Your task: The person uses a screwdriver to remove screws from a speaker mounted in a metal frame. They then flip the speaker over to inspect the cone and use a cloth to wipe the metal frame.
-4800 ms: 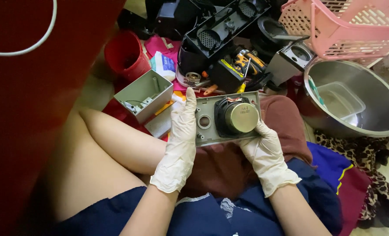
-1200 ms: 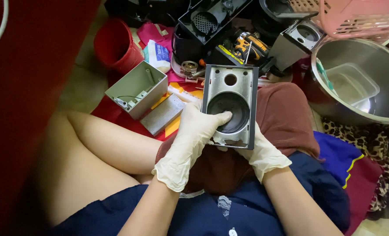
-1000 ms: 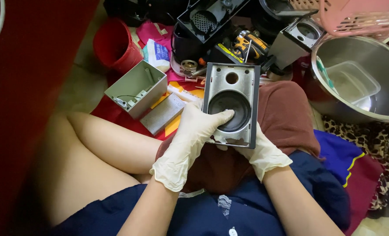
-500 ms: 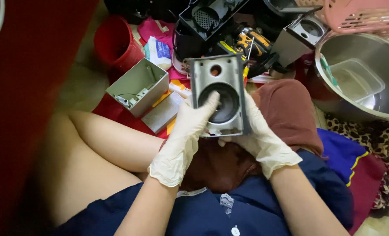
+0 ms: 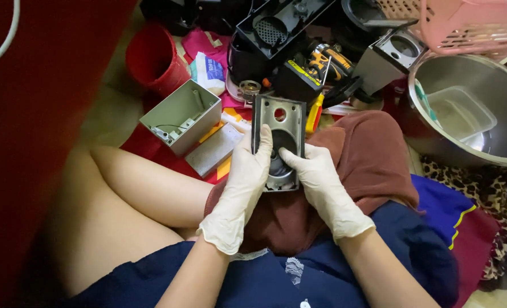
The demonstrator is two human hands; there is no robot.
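Soft, even indoor light falls from above, bright enough to show colour well, with only faint shadows under the gloved hands and along the legs. The steel bowl (image 5: pixel 470 108) carries a mild glare on its rim, while the red surface (image 5: pixel 31 142) at the left looms close and blurred. The centre is sharp; the edges bend slightly outward

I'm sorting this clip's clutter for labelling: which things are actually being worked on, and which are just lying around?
In hand:
grey metal speaker panel, held upright over the lap
left hand and right hand, both gloved, gripping its sides

Lying about:
open grey box
red cup
steel bowl with a clear tub
pink basket
cordless drill
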